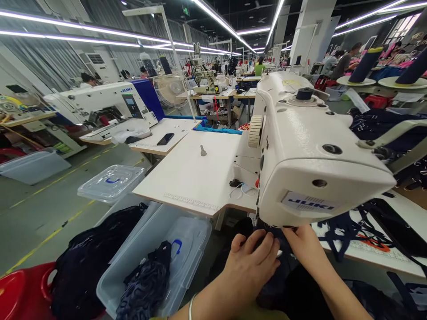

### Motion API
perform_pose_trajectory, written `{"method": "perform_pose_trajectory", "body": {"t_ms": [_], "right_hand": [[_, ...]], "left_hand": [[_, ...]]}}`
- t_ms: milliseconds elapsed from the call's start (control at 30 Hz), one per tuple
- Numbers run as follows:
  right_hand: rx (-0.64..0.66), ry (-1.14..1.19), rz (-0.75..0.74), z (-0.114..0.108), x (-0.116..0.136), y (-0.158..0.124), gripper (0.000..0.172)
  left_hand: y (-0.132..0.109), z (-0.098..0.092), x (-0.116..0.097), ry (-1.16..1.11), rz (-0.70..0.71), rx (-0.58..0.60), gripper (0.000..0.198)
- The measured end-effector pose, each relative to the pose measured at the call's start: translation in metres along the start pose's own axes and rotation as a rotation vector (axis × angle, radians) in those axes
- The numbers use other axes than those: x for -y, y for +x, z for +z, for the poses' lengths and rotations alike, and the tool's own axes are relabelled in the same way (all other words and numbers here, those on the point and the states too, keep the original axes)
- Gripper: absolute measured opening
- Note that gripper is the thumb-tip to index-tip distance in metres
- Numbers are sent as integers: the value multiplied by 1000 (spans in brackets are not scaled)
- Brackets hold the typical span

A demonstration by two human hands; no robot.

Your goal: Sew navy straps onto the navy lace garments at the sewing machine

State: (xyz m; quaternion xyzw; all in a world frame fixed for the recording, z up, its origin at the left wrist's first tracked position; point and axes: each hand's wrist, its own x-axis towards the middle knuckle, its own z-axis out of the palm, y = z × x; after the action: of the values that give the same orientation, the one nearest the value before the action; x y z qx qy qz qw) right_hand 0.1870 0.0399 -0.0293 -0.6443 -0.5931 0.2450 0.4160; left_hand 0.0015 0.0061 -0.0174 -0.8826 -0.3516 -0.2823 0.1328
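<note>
A white Juki sewing machine point(310, 146) fills the right of the head view. Under its head lies dark navy fabric point(271, 235). My left hand point(248, 266) rests on that fabric with fingers curled and pressed down on it. My right hand point(305, 249) is beside it, fingers tucked under the machine head and pinching the same fabric. The needle area is hidden by the machine body.
A white table point(193, 173) extends left of the machine. Below it a clear plastic bin point(187, 240) holds dark lace pieces; a lidded bin point(111, 182) and a red tub point(20, 293) are nearby. Navy straps point(350, 226) lie on the right. Other people work at distant machines.
</note>
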Motion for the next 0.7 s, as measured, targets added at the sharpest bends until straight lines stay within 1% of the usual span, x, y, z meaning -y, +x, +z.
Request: {"method": "perform_pose_trajectory", "body": {"t_ms": [100, 233, 333, 500, 700], "right_hand": [[17, -40, -48, 2, -1, 7, 25], [21, -41, -82, 3, -4, 12, 27], [6, -36, -103, 4, -8, 15, 26], [-49, -9, -191, 8, -14, 20, 23], [-57, -7, -249, 5, -9, 20, 19]], "left_hand": [[4, 0, 0, -16, -43, 6, 28], [6, 0, -1, -39, -60, 25, 31], [7, 1, -1, -33, -64, 37, 34], [9, 3, -2, -39, -76, 11, 34], [11, 3, -3, -3, -77, 29, 38]]}}
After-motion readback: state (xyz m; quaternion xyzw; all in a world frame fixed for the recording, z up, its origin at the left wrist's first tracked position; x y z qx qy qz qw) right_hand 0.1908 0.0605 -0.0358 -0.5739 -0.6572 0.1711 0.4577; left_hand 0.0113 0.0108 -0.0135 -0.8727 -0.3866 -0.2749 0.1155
